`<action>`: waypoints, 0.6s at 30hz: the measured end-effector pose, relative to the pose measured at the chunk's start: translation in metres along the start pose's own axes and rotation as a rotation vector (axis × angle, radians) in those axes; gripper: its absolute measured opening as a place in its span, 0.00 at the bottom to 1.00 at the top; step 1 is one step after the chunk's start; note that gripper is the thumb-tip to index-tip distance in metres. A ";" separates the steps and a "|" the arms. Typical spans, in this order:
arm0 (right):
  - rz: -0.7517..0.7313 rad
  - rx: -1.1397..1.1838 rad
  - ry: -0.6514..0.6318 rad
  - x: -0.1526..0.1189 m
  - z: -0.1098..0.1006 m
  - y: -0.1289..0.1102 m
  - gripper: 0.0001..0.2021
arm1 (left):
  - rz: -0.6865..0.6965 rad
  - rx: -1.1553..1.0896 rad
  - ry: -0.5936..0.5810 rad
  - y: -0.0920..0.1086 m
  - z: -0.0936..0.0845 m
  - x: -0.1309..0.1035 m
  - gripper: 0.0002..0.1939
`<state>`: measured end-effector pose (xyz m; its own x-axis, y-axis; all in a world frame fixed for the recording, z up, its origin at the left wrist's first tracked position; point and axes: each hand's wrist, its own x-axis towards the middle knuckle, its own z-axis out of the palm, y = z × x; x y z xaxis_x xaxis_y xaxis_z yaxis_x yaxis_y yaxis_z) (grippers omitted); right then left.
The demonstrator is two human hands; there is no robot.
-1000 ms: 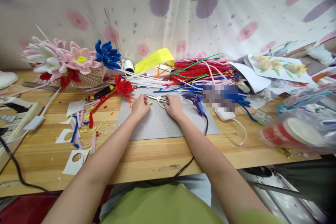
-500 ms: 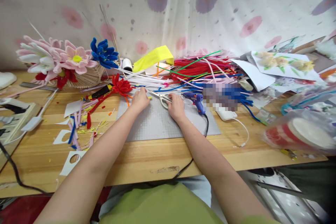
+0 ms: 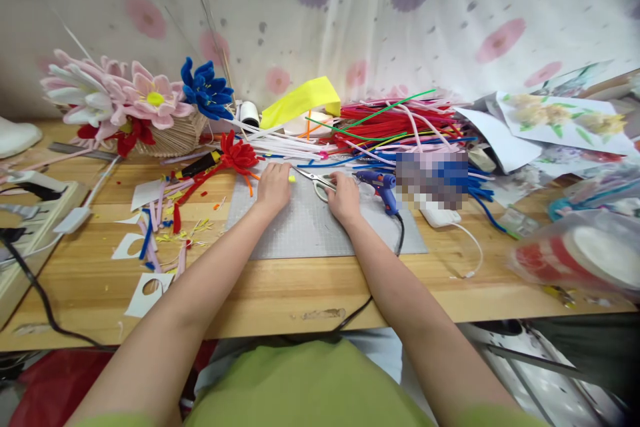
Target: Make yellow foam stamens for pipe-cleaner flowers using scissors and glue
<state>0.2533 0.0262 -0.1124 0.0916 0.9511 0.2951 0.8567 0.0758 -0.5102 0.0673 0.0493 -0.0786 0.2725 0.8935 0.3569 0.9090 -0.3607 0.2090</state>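
Note:
My left hand (image 3: 274,187) is closed over the cutting mat (image 3: 310,233), with a short yellow piece (image 3: 292,179) poking out at its right side; it looks like pipe cleaner, and the rest is hidden by the fingers. In my right hand (image 3: 344,197) are scissors (image 3: 320,183) with light-coloured handles, their blades pointing left toward the yellow piece. Left of my left hand, a red pipe cleaner flower (image 3: 237,155) with orange ends lies beside the mat. A blue glue gun (image 3: 379,185) lies just right of my right hand.
Bundles of coloured pipe cleaners (image 3: 395,123) lie behind the mat. Finished flowers (image 3: 150,97) stand at the back left. Scraps (image 3: 160,233) litter the left side, near a power strip (image 3: 45,233). A bagged tub (image 3: 595,253) sits at right.
The whole view has shifted slightly, so things appear further right and higher. My left hand has turned a little, with the yellow piece still in it. The scissors stay in my right hand.

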 end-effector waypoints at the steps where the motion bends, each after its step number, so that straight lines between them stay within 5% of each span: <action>1: -0.001 0.001 0.002 0.000 0.000 0.000 0.14 | 0.040 -0.022 0.043 -0.001 -0.002 -0.003 0.17; 6: -0.012 -0.002 0.008 -0.001 0.002 0.002 0.13 | 0.096 -0.086 0.217 -0.009 -0.017 -0.019 0.13; 11: -0.038 -0.020 0.059 -0.003 0.002 0.002 0.11 | -0.158 -0.101 0.362 -0.023 -0.028 -0.045 0.20; 18: -0.125 -0.052 0.190 -0.004 -0.002 -0.002 0.12 | -0.546 -0.203 0.372 -0.061 -0.048 -0.073 0.18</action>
<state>0.2520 0.0220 -0.1110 0.0728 0.8611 0.5032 0.8919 0.1696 -0.4192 -0.0234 -0.0072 -0.0736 -0.3669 0.8234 0.4328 0.7983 0.0399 0.6010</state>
